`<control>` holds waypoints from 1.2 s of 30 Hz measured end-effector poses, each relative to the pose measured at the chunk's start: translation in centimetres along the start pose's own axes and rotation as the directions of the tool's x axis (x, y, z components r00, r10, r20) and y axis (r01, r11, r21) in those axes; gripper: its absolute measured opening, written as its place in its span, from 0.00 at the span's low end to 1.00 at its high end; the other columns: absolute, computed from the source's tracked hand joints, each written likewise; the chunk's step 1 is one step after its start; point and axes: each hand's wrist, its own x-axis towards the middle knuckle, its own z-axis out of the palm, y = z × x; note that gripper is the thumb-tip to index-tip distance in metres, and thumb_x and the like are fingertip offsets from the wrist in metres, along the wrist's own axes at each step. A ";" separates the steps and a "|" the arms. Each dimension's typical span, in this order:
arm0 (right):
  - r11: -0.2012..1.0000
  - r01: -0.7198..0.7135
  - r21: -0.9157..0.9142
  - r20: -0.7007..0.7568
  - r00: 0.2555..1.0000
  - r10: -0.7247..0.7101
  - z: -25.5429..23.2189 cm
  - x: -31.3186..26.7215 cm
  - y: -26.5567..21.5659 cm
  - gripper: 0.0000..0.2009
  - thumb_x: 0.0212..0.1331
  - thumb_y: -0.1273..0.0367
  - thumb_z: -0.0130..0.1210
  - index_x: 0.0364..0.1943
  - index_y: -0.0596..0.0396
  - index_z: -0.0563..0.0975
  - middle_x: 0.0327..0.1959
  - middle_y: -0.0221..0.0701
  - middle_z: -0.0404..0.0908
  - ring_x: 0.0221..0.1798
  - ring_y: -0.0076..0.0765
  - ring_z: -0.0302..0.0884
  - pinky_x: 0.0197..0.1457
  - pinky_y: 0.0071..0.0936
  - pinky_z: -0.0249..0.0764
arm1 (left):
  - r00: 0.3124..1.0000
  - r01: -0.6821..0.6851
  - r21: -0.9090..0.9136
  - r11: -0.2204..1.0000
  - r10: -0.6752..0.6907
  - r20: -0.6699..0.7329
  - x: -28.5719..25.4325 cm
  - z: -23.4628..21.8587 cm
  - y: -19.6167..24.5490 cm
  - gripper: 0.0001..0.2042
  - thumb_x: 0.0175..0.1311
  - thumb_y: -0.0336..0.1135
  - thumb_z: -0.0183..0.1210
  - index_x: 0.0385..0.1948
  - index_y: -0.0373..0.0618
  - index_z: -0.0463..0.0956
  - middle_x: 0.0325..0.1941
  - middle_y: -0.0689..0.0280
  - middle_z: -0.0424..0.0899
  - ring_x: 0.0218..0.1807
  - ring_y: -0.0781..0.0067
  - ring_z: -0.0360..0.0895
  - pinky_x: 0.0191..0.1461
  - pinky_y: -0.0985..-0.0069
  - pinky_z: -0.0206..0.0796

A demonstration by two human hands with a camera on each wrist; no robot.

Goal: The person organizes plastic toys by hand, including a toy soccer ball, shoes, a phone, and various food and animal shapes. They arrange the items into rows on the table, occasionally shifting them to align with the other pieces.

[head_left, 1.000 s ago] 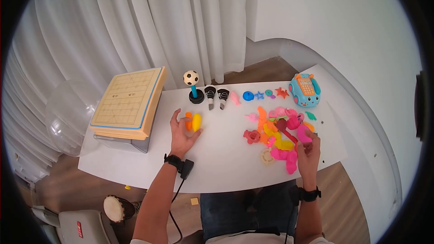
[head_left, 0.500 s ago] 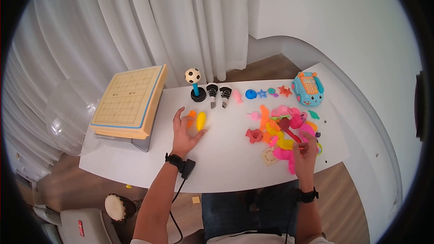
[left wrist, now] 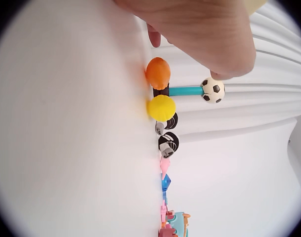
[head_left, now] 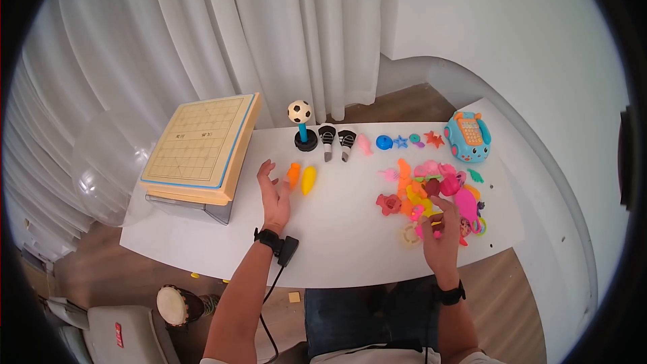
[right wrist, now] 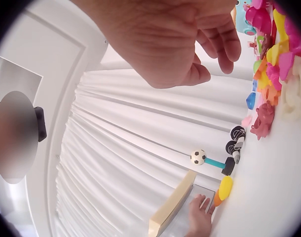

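Observation:
My left hand is just left of an orange toy and a yellow oval toy, fingers loosely bent. In the left wrist view the orange toy and yellow toy lie beyond the hand, which holds nothing. My right hand hovers over the near side of a heap of bright soft toys, covering part of it. Its relaxed fingers hold nothing in the right wrist view. About it lie a pink piece, a dark red piece, a red flower-like piece and a cream ring.
Along the back edge stand a football on a post, two black-and-white shoe-like toys, a pink fish-like toy, small blue pieces and a toy telephone. A board-game box rests at left. A drum is on the floor.
My right hand has shifted left from the pink piece at the heap's right side, past the red handle, to its near side. The left hand stays beside the orange and yellow toys, its thumb nearer its fingers.

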 end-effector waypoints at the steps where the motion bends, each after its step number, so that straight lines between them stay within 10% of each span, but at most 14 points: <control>1: 1.000 0.005 -0.018 0.011 1.000 -0.005 -0.1 0.0 0.1 0.24 0.66 0.80 0.58 0.68 0.55 0.75 0.65 0.38 0.75 0.44 0.30 0.80 0.47 0.26 0.78 | 1.000 0.000 -0.003 1.000 0.000 -0.002 0.1 0.0 -0.1 0.26 0.78 0.35 0.57 0.73 0.43 0.59 0.83 0.53 0.59 0.82 0.53 0.60 0.80 0.55 0.61; 11: 0.999 -0.031 0.017 -0.002 1.000 0.031 -0.9 0.1 0.2 0.18 0.68 0.78 0.60 0.61 0.56 0.79 0.54 0.34 0.83 0.44 0.29 0.81 0.45 0.26 0.77 | 0.997 0.054 0.013 0.998 -0.053 -0.063 0.1 0.0 0.2 0.25 0.80 0.34 0.54 0.74 0.38 0.59 0.80 0.53 0.63 0.76 0.57 0.68 0.74 0.62 0.69; 20: 0.877 0.432 -0.212 0.306 0.881 -0.360 4.1 11.0 3.5 0.12 0.60 0.79 0.61 0.48 0.58 0.85 0.50 0.40 0.88 0.54 0.54 0.81 0.58 0.45 0.79 | 0.986 0.114 0.007 0.993 -0.112 -0.124 0.2 0.0 -1.4 0.19 0.79 0.38 0.59 0.65 0.42 0.70 0.67 0.58 0.76 0.64 0.64 0.75 0.61 0.68 0.72; 26: 0.766 0.527 -0.368 0.655 0.732 -0.189 8.4 15.7 6.9 0.18 0.52 0.77 0.66 0.50 0.56 0.86 0.53 0.40 0.88 0.61 0.54 0.78 0.68 0.46 0.77 | 0.982 0.130 -0.012 0.991 -0.130 -0.138 0.4 0.3 -1.7 0.14 0.72 0.37 0.67 0.52 0.41 0.78 0.46 0.64 0.86 0.45 0.72 0.80 0.49 0.73 0.75; 36: 0.722 0.478 -0.500 0.679 0.734 -0.016 9.8 16.2 7.2 0.18 0.53 0.78 0.61 0.49 0.51 0.87 0.50 0.44 0.86 0.58 0.57 0.82 0.64 0.49 0.80 | 0.960 0.264 0.162 0.951 -0.241 -0.146 0.9 1.1 1.0 0.21 0.63 0.45 0.74 0.50 0.42 0.81 0.38 0.65 0.88 0.35 0.68 0.82 0.45 0.69 0.77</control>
